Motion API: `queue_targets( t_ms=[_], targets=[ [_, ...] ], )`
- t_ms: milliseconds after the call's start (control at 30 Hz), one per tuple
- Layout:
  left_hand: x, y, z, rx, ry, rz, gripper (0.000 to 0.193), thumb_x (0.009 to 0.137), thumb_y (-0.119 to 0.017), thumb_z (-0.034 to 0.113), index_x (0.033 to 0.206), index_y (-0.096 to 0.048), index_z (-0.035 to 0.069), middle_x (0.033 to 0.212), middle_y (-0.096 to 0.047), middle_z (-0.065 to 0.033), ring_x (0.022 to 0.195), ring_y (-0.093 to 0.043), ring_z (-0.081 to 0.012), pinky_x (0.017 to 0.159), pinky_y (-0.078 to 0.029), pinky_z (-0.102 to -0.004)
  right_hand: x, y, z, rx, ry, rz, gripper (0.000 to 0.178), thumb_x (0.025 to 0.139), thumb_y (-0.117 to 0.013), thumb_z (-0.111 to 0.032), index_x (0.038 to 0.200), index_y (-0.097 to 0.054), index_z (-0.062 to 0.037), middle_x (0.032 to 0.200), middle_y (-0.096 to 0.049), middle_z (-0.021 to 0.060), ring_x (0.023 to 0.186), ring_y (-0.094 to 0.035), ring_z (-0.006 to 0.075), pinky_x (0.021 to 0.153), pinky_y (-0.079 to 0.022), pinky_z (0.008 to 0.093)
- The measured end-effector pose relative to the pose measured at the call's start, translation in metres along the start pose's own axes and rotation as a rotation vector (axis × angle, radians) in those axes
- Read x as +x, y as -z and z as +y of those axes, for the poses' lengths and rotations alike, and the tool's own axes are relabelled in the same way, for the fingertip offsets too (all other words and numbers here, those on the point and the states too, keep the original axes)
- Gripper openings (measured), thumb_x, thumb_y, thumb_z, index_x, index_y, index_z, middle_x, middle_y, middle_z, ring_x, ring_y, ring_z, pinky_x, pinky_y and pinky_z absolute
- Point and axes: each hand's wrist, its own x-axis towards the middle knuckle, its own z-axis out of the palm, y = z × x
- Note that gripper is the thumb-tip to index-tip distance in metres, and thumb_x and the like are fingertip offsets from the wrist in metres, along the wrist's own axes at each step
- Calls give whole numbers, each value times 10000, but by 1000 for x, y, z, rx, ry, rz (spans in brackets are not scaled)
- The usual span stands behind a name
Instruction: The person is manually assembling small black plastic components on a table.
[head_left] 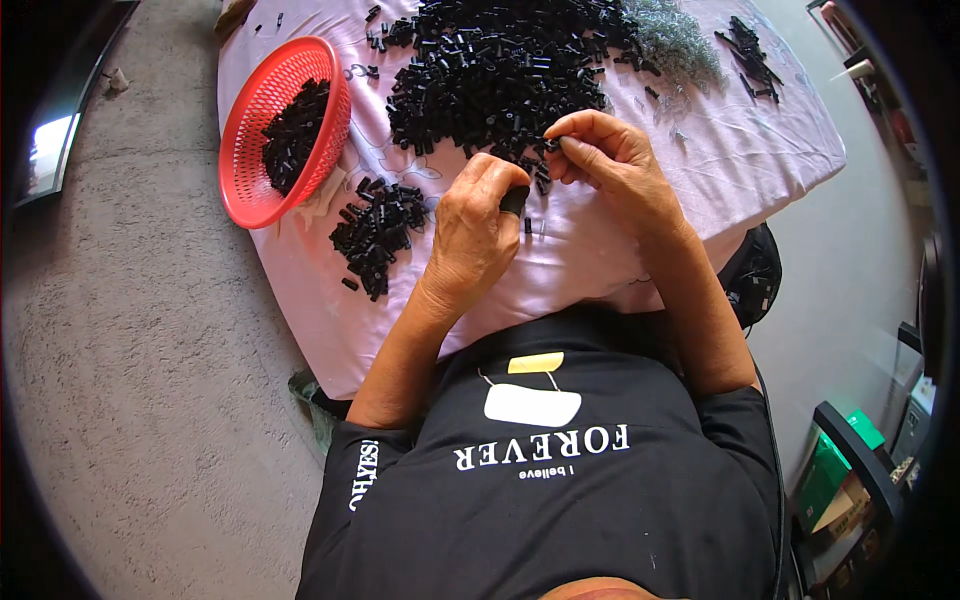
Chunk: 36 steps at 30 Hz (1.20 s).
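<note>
My left hand (472,225) is closed above the pink cloth, its fingers curled in. A black sleeve-like cover (515,200) shows at its thumb; what the fingers hold, if anything, is hidden. To its right, my right hand (625,170) pinches a small black cylindrical piece (551,145) between thumb and forefinger. Just beyond both hands lies a large heap of small black cylindrical pieces (490,75). A smaller pile of similar black pieces (378,235) is left of my left hand. One loose black piece (528,226) rests near my left thumb.
A red plastic basket (335,135), tilted at the table's left edge, contains black pieces. Thin clear or silvery parts (680,45) are heaped at the far right. Longer black pieces (750,60) lie beyond them. Pink cloth (310,290) covers the table. A black bag (752,275) is beside its right edge.
</note>
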Motion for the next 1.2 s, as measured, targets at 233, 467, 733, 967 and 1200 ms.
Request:
queue_targets(
  t_ms=[233,467,733,967,1200],
  targets=[
    [2,-7,1,161,-66,-48,223,739,-610,-74,941,-639,18,904,-590,-128,822,-618,-319,713,-502,-397,0,1,1,11,5,22,164,980,-589,-95,1108,-650,-12,925,-697,64,834,-670,104,785,-556,238],
    [7,-14,9,365,-11,-14,169,750,-688,66,893,-598,56,889,-574,-88,860,-587,-294,753,-418,-432,0,3,3,41,21,-6,156,979,-593,-91,1101,-653,-13,924,-698,71,823,-675,108,768,-560,241],
    [3,-17,5,346,-43,-15,136,774,-682,74,881,-598,61,892,-576,-82,866,-585,-290,756,-411,-425,0,2,2,23,33,-19,157,976,-601,-93,1101,-655,-14,917,-698,68,813,-671,107,747,-561,243],
    [2,-5,14,-101,76,75,153,783,-615,-79,902,-572,7,823,-604,-134,716,-629,-274,635,-497,-372,0,3,4,2,5,-19,165,981,-593,-97,1115,-650,-19,903,-689,51,801,-656,98,741,-543,232],
    [1,-1,9,-377,112,136,216,784,-622,-123,967,-630,-9,851,-657,-96,754,-665,-165,707,-530,-274,0,1,1,12,-14,-43,173,987,-580,-97,1131,-642,-25,889,-680,39,802,-647,91,735,-528,219]
  ],
)
